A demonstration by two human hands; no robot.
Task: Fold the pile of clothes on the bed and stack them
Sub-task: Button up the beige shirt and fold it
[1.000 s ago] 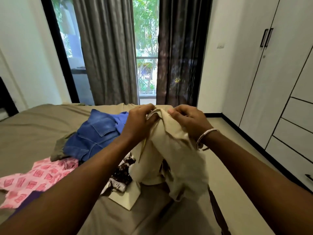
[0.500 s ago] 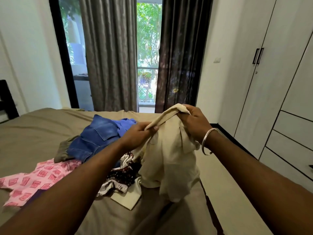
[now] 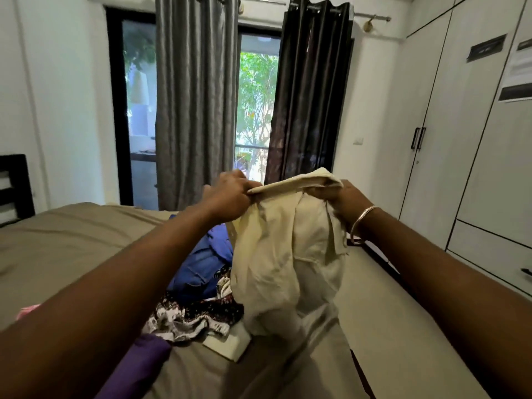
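A cream garment [image 3: 288, 254] hangs above the bed [image 3: 72, 240], held up by its top edge. My left hand [image 3: 230, 197] pinches that edge at the left, and my right hand [image 3: 342, 200], with a bangle on the wrist, grips it at the right. The cloth's lower end still touches the bedsheet. Under and behind it lies the pile: blue jeans [image 3: 201, 266], a dark patterned piece [image 3: 190, 315], a purple cloth [image 3: 141, 361], a white piece [image 3: 230, 341] and a bit of pink fabric [image 3: 27, 311] behind my left forearm.
Grey and dark curtains [image 3: 195, 110] frame a glass balcony door [image 3: 256, 116] beyond the bed. A tall white wardrobe [image 3: 475, 168] with drawers lines the right wall, with a strip of floor [image 3: 403, 326] between it and the bed. A dark headboard [image 3: 14, 185] stands far left.
Both hands have lifted the cream garment higher and moved apart along its top edge, spreading it. The camera has tilted up, hiding most of the pink fabric.
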